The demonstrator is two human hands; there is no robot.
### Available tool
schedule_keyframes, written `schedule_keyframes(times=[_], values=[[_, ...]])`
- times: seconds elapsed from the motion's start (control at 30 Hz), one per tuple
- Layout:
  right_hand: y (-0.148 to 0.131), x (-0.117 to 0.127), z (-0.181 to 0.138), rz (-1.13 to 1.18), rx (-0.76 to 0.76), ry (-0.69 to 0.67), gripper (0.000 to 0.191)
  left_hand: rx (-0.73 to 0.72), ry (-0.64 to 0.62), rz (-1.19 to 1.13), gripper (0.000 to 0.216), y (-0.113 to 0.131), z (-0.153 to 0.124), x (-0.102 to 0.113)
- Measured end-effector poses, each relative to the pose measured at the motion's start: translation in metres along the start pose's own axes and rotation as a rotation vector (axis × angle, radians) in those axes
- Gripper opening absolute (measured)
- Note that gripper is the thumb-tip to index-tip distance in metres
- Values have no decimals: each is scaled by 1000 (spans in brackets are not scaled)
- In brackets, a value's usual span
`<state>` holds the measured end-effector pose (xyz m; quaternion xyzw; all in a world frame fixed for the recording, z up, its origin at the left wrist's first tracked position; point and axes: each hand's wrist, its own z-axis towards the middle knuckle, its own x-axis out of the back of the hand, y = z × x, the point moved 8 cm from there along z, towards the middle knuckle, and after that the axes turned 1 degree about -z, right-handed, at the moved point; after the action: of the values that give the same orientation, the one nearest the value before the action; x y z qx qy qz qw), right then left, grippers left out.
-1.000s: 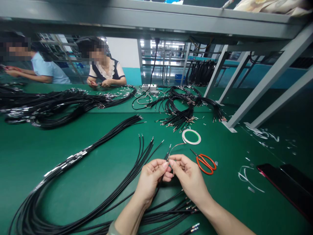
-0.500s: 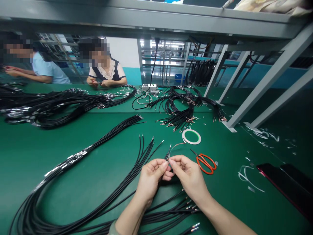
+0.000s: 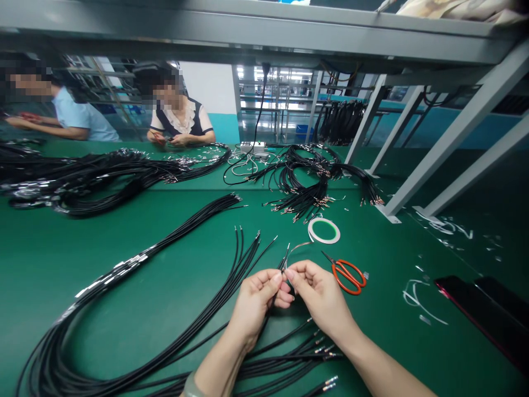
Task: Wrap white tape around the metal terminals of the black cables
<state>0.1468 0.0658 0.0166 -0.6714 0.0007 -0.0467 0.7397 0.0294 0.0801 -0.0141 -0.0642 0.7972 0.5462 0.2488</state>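
Green table point(image 3: 144, 298); grey shelf point(image 3: 248, 33) overhead, cut off left. Left hand point(image 3: 258, 298) pinches cable point(image 3: 286, 252), right hand point(image 3: 317, 289) pinches tape point(image 3: 300, 245); meeting spot hidden.

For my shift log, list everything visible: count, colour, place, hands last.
Smooth benchtop: one, green, below
Thin metal-tipped cables: many, black, across benchtop
Round tape roll: one, white and green, centre right
Metal scissors: one, orange handles, near roll
Thin scraps: several, white, right
Flat slabs: apparently two, black, right
Power strip: one, white, upper centre
Metal shelf frame: one, grey, overhead
Metal racks: several, grey, background
Workers: two, blue and navy clothes, upper left
Left hand: one, bare, centre
Right hand: one, bare, centre
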Motion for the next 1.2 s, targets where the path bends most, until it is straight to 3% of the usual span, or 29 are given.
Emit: schedule_keyframes(times=[0.57,1.2], values=[[-3,-1,1,-16,16,2,26,37,-10,-34,23,-2,1,-1],[4,-8,5,183,-50,-51,25,27,-121,-109,22,-4,2,-4]])
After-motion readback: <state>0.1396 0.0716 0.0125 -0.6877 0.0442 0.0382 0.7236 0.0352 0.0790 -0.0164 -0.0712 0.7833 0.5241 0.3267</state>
